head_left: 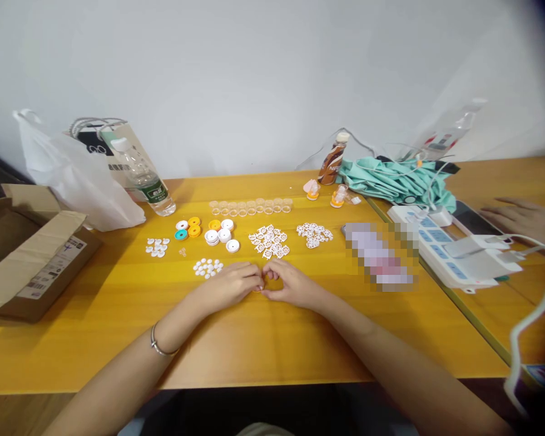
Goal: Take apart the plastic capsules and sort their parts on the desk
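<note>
My left hand (235, 283) and my right hand (294, 286) meet at the fingertips, low over the middle of the table. Both are closed in a pinch; whatever lies between the fingers is too small or hidden to name. Just left of them are several small white round pieces (203, 266), partly behind my left hand. Beyond my fingers lies a pile of white openwork plastic pieces (269, 241), with a second similar pile (314, 234) to its right. Orange and white round caps (225, 235) and a teal one (180, 235) sit farther left. Several clear cups (251, 208) stand in rows behind.
A cardboard box (40, 278), white plastic bag (77, 175) and water bottle (157, 197) stand left. At right are a blurred-out flat object (379, 253), power strip (449, 248), teal folded cloth (386, 181) and brown bottle (332, 162). Another person's hand (522, 218) rests far right.
</note>
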The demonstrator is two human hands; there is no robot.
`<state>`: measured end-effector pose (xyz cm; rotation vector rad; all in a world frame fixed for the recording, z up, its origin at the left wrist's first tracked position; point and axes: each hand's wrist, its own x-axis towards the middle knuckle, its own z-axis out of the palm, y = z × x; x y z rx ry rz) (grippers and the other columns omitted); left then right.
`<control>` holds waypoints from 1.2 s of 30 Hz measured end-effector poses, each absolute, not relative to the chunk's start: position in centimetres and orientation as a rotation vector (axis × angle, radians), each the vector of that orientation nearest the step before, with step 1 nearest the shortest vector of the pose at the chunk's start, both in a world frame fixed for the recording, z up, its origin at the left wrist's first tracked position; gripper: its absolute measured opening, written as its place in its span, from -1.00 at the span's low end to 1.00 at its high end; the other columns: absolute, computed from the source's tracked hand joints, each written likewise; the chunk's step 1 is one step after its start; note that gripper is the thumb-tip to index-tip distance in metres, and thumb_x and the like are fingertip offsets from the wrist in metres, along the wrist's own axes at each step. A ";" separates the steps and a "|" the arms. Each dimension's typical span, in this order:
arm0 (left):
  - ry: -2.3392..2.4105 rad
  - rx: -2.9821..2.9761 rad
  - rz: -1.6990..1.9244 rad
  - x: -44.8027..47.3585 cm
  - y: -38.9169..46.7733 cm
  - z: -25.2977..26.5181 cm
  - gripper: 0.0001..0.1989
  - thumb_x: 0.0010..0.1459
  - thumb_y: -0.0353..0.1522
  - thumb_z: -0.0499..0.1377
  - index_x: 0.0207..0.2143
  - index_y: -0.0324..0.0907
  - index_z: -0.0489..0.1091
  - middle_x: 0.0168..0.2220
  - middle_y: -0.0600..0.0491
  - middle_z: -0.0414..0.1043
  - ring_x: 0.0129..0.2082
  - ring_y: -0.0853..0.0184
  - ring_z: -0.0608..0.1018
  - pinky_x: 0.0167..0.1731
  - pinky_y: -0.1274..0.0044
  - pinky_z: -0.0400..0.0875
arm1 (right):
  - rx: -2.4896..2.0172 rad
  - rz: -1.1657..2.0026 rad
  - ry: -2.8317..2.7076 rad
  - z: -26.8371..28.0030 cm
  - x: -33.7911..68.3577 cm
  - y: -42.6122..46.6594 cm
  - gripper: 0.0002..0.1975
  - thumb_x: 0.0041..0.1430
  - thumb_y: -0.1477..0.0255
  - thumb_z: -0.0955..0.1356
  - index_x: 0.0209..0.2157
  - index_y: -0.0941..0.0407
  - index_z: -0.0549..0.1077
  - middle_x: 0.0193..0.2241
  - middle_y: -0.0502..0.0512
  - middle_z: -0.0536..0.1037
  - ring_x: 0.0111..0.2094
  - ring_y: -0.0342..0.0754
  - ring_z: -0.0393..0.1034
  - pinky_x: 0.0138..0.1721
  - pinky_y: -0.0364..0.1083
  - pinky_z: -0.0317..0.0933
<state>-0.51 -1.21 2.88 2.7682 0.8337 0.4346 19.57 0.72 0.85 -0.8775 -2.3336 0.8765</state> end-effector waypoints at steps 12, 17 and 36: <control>0.856 2.586 0.485 0.2 -1.4 2.9 -0.91 0.17 -0.46 0.03 -0.27 -0.21 0.31 -0.24 -0.02 0.36 -0.24 0.36 0.42 -0.21 0.53 0.32 | -0.862 0.855 -2.340 0.5 19.4 0.7 -0.84 -0.11 0.48 0.39 -0.47 0.12 0.30 -0.46 -0.04 0.34 -0.37 -0.12 0.22 -0.31 -0.14 0.10; 0.877 2.392 0.541 0.5 -1.4 2.4 -0.93 0.09 -0.48 0.10 -0.32 -0.20 0.30 -0.25 0.01 0.38 -0.31 0.41 0.43 -0.30 0.59 0.31 | -0.877 0.871 -2.329 0.6 19.4 0.6 -0.83 -0.15 0.52 0.39 -0.47 0.12 0.30 -0.47 -0.04 0.34 -0.38 -0.13 0.22 -0.32 -0.14 0.11; 1.414 2.181 0.123 -11.0 1.9 5.9 -0.81 0.01 -0.26 0.13 -0.39 -0.18 0.44 -0.32 0.05 0.43 -0.33 0.35 0.46 -0.27 0.51 0.34 | -0.937 0.895 -2.312 0.8 19.6 0.6 -0.81 -0.10 0.50 0.38 -0.38 0.12 0.33 -0.42 0.00 0.36 -0.36 -0.12 0.25 -0.32 -0.13 0.15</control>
